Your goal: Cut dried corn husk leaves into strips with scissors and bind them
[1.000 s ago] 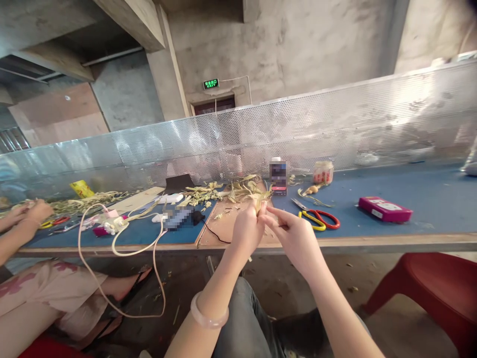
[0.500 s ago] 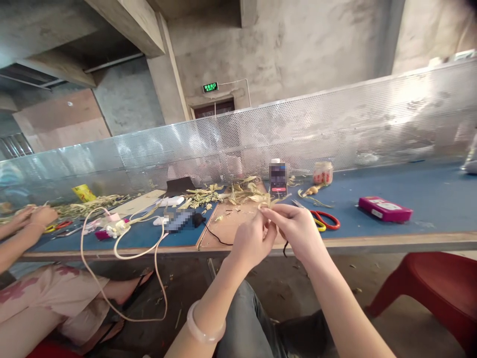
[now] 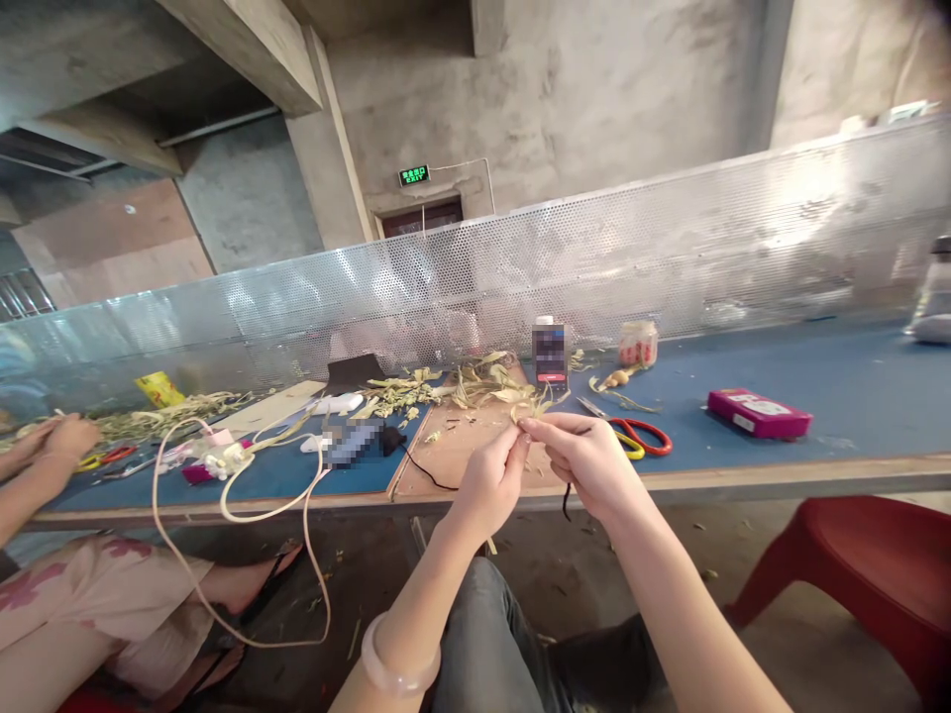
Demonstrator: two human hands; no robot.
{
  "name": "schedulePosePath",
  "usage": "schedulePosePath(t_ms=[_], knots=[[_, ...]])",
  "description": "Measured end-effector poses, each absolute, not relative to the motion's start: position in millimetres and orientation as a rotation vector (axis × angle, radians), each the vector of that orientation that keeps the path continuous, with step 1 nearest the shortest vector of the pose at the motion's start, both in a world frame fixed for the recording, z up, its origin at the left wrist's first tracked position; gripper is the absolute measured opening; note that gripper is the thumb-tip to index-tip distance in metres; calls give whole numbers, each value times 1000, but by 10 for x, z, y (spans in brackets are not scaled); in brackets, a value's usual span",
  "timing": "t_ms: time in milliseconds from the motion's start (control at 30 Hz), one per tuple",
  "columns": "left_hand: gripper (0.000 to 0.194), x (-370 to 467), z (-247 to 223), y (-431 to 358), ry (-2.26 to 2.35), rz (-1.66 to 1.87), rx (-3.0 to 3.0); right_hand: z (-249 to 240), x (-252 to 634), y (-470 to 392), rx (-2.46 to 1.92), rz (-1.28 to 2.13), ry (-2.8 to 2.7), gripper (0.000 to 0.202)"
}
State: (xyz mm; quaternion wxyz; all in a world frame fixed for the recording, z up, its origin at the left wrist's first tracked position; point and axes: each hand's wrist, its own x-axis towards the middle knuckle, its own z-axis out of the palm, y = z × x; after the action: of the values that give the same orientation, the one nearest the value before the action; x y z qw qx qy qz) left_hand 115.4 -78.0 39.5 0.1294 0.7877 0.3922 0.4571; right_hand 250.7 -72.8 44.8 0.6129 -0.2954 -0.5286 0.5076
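Observation:
Above the table's front edge, the fingertips of my left hand (image 3: pixel 493 473) and my right hand (image 3: pixel 590 463) meet in a pinch. Between them is a pale, dried leaf strip (image 3: pixel 529 408), its upper end sticking out over the fingers. A dark cord hangs just below my right hand; whether it touches the hand I cannot tell. Beyond my hands, a pile of dried leaf strips (image 3: pixel 482 381) lies on a brown board (image 3: pixel 423 470). Scissors with red and yellow handles (image 3: pixel 645 438) rest right of my right hand.
A phone (image 3: pixel 550 355) stands upright behind the leaves, near a glass jar (image 3: pixel 639 347). Farther right are a purple box (image 3: pixel 759 413) and a red chair (image 3: pixel 877 564). Leftward lie a white cable (image 3: pixel 158 515) and a power strip; a co-worker's hands (image 3: pixel 63 441) work at the far left.
My left hand has tilted and its fingers have straightened upward, while both hands stay joined at the strip. A strip end now shows below my left hand. The view has shifted slightly.

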Motion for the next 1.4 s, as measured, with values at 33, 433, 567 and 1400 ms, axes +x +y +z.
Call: schedulePosePath(t_ms=[33,433,567,1400], knots=[[33,1148,396,-785,1136,1321,2313,441,2511,-735,-666,1187,-1214,28],[34,1048,285,-781,1317,1169,2498,290,2475,-764,-667,1264,-1247,36],[32,985,277,-721,1394,1188,2482,246,2562,-829,-726,1255,-1386,47],[19,1121,177,-914,1699,1016,3215,47,2310,-978,-931,-77,-1369,18]])
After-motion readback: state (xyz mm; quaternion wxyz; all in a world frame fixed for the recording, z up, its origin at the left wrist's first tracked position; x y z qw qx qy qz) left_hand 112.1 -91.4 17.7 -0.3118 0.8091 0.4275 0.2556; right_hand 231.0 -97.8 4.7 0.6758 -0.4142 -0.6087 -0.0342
